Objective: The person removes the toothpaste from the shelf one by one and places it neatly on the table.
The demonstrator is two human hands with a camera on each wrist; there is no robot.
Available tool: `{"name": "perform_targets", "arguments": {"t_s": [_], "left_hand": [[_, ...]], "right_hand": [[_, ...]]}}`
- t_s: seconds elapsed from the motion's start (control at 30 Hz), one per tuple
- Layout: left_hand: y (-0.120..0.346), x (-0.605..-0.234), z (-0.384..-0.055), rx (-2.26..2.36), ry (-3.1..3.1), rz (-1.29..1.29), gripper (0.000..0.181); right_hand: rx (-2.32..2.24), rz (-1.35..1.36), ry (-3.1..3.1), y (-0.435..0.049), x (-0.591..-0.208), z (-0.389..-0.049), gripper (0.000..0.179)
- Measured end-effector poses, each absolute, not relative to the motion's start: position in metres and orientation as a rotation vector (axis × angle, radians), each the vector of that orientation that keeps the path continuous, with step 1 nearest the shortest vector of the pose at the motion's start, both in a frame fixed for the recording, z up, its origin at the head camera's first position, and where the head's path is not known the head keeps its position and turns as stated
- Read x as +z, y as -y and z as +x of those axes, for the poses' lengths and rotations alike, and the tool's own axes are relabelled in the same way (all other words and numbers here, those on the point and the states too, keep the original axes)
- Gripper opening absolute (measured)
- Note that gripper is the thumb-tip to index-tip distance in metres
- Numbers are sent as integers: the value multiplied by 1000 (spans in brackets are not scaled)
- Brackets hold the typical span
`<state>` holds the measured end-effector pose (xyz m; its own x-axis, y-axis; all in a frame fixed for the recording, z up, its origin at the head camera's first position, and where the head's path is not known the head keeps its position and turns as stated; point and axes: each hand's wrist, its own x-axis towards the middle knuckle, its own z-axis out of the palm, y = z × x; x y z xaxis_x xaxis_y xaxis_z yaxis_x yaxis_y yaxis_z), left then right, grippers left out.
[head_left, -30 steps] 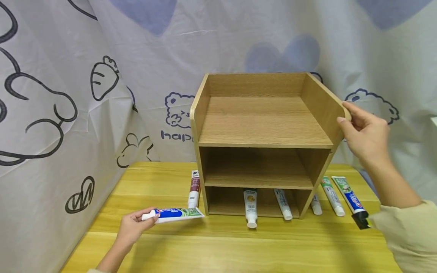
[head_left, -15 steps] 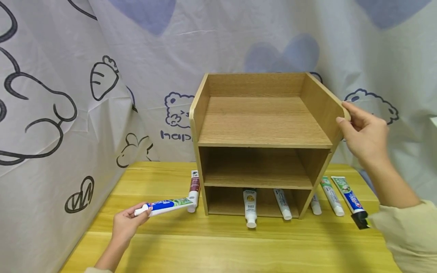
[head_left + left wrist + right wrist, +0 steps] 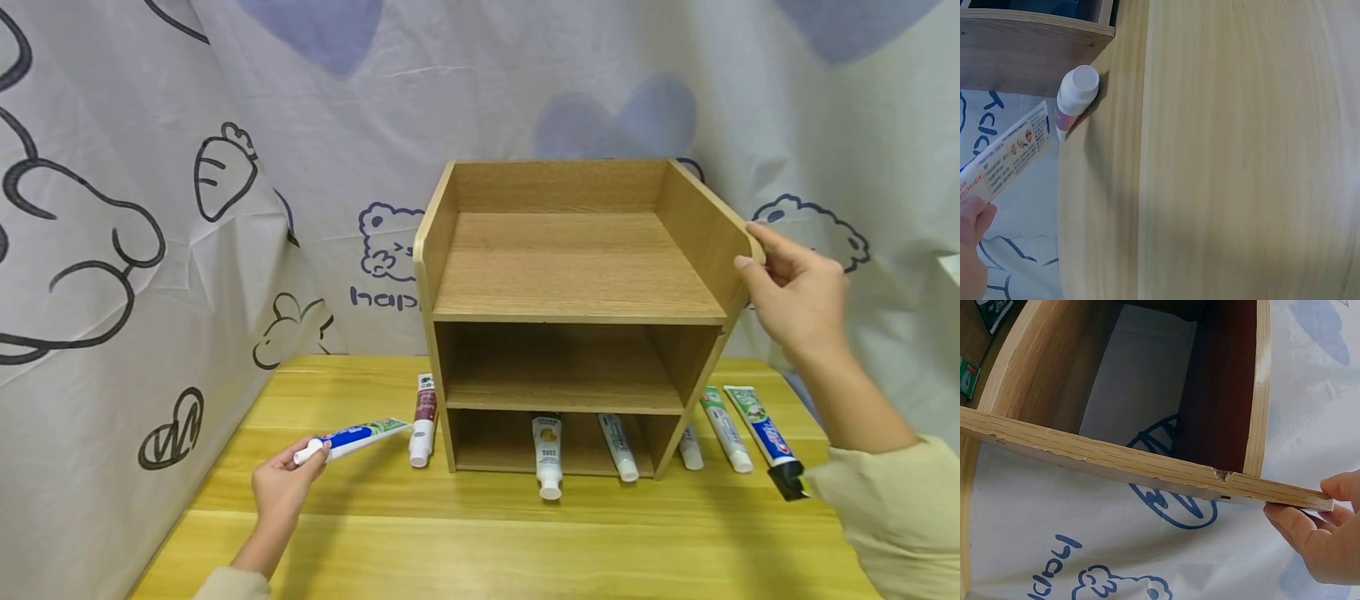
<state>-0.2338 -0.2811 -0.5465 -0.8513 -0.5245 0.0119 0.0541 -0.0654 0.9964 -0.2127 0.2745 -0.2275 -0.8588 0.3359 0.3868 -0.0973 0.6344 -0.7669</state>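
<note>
My left hand [image 3: 283,479] pinches a blue, green and white toothpaste tube [image 3: 358,438] near its white cap, holding it above the table left of the shelf. In the left wrist view the printed white back of that toothpaste tube [image 3: 1013,155] shows. Its flat end points towards a maroon and white toothpaste tube [image 3: 423,421] lying against the shelf's left side. My right hand [image 3: 801,287] grips the upper front corner of the wooden shelf's [image 3: 577,319] right side panel, thumb on the inner face. The right wrist view shows the same hand [image 3: 1319,534] at the panel's end.
Two toothpaste tubes, one with an orange picture [image 3: 549,458] and a slimmer white one [image 3: 618,448], stick out of the bottom compartment. Right of the shelf lie several more, including a green and white tube [image 3: 726,432] and a black-capped one [image 3: 767,429]. Patterned cloth [image 3: 300,150] hangs behind.
My left hand has drawn back left with the toothpaste tube, whose flat end has swung up and away from the shelf. The right hand keeps its grip on the panel.
</note>
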Motion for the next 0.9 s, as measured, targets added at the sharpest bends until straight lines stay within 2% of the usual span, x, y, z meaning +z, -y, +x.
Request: {"name": "perform_targets", "arguments": {"t_s": [0.07,0.13,0.33,0.43,0.9], "left_hand": [[283,-557,-240,-1912,1817,538,41],[276,-547,-236,-1897,1818,548,42],[235,-475,-205,-1677,2008,617,44],[225,-458,-200,-1587,2083,638,39],[215,-459,-220,-1473,2099,629,35]], "right_hand": [[1152,-180,2353,-274,-227,-213,46],[1147,-177,2350,-273,-227,-213,46],[1155,-181,2345,-272,-227,-212,46],[1155,-183,2347,-272,-227,-211,46],[1120,-196,2320,-273,-227,-207,44]]}}
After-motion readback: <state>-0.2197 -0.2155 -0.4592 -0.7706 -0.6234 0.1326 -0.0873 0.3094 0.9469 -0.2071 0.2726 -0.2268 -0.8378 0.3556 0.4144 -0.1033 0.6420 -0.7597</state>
